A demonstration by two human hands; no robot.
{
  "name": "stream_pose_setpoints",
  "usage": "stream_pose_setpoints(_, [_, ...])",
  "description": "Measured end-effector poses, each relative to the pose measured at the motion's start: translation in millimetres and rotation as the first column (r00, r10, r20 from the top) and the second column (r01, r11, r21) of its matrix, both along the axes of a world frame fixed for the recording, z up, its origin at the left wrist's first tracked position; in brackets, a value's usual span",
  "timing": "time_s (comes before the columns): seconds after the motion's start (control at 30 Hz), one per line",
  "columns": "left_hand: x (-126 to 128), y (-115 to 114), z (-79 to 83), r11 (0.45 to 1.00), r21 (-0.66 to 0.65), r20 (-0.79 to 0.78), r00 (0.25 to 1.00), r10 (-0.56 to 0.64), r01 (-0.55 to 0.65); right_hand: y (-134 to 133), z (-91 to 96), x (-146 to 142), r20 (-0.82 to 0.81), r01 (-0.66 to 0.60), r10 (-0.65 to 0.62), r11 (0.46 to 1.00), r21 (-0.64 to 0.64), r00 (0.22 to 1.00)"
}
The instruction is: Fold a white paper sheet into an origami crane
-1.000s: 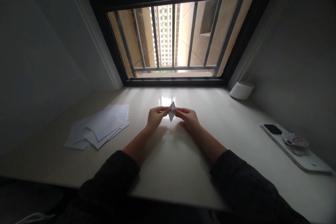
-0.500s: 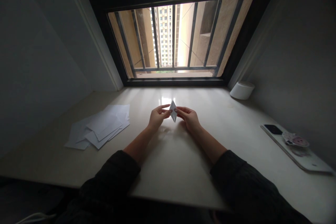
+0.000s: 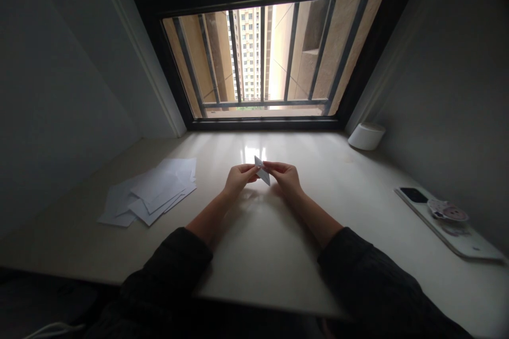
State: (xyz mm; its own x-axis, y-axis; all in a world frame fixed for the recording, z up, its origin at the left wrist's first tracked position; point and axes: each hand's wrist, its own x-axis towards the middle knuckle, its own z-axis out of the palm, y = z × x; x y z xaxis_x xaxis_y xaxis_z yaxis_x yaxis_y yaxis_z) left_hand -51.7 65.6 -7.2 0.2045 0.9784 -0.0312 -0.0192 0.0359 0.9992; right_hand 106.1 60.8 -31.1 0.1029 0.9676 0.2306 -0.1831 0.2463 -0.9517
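Note:
A small folded piece of white paper point(image 3: 262, 170) is held just above the pale desk point(image 3: 262, 243) in front of the window. My left hand point(image 3: 237, 178) pinches its left side with thumb and fingertips. My right hand point(image 3: 287, 176) pinches its right side, fingers curled over the top. The paper lies tilted, one corner pointing up and left, and part of it is hidden behind my fingers. Both forearms reach out from dark sleeves.
A loose pile of white paper sheets point(image 3: 149, 196) lies on the desk at the left. A white phone with a sticker point(image 3: 449, 221) lies at the right edge. A white round object point(image 3: 366, 135) stands at the back right corner. A barred window point(image 3: 270, 58) faces me.
The folded paper stood upright as a pointed shape between my fingertips; it has turned and now lies tilted and flatter. Both hands stayed in nearly the same place.

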Motion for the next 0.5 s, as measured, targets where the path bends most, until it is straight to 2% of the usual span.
stream_pose_setpoints(0.2, [-1.1, 0.9, -2.9, 0.999, 0.033, -0.01, 0.999, 0.039, -0.039, -2.1, 0.1, -2.5, 0.066, -0.016, 0.012, 0.998, 0.06, 0.998])
stream_pose_setpoints(0.33, [0.3, 1.4, -1.9, 0.998, 0.043, -0.04, 0.998, 0.041, -0.039, -4.2, 2.0, -3.6, 0.048, 0.012, -0.012, 1.0, 0.009, 0.999])
stream_pose_setpoints(0.5, [3.2, 0.6, -0.6, 0.984, 0.169, -0.083, 0.994, 0.073, -0.058, -2.4, 0.2, -1.5, 0.134, 0.01, -0.003, 0.999, -0.049, 0.991])
